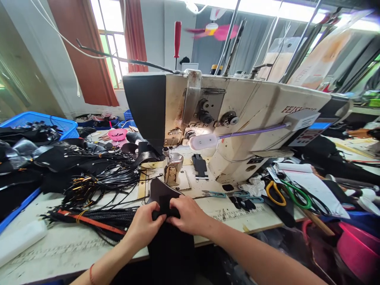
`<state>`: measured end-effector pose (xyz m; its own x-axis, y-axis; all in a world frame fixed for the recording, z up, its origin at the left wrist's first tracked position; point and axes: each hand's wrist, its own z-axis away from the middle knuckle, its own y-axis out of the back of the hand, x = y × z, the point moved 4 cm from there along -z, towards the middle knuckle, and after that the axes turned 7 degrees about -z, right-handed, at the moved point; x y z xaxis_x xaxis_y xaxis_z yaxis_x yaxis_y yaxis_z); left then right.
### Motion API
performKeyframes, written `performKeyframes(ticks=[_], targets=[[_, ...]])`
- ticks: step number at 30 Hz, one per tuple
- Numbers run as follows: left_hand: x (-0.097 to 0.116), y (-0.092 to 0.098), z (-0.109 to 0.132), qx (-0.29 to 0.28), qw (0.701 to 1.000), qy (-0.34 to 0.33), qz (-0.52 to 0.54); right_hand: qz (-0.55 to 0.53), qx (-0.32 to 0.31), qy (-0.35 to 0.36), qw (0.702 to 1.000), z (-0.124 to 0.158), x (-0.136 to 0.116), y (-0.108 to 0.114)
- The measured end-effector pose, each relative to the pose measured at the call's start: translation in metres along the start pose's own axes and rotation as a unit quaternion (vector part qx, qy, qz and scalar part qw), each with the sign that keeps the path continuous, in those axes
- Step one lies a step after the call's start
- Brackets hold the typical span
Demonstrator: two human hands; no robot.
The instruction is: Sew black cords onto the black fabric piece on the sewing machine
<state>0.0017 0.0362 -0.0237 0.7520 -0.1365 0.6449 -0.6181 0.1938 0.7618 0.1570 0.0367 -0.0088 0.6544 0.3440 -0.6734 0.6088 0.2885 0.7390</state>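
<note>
A black piece of material [162, 194] lies on the sewing table in front of the cream sewing machine [237, 114], with its far tip near the metal presser post [172, 168]. My left hand [145, 225] and my right hand [188, 215] meet over its near part. Both pinch a small folded black strip [164, 213] against it, with fingers closed on the fabric. The rest of the black material hangs over the table's front edge toward me.
A heap of black cords and straps [97, 186] with an orange band lies to the left, beside blue trays [38, 120] of black parts. Yellow and green scissors [286, 194], small snips [219, 194], papers and a pink bowl [117, 134] lie around the machine.
</note>
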Motion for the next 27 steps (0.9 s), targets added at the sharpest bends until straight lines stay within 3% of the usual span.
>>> performKeyframes(ticks=[4, 10, 27], targets=[[0.003, 0.004, 0.001, -0.015, 0.999, -0.012, 0.032, -0.084, 0.008, 0.003, 0.996, 0.002, 0.004, 0.007], [0.011, 0.007, 0.004, -0.027, 0.998, -0.017, 0.054, -0.174, 0.055, -0.048, 0.982, 0.004, 0.010, 0.004], [0.012, 0.015, -0.010, -0.057, 0.996, 0.005, 0.067, -0.321, 0.020, -0.130, 0.938, -0.003, 0.008, 0.009]])
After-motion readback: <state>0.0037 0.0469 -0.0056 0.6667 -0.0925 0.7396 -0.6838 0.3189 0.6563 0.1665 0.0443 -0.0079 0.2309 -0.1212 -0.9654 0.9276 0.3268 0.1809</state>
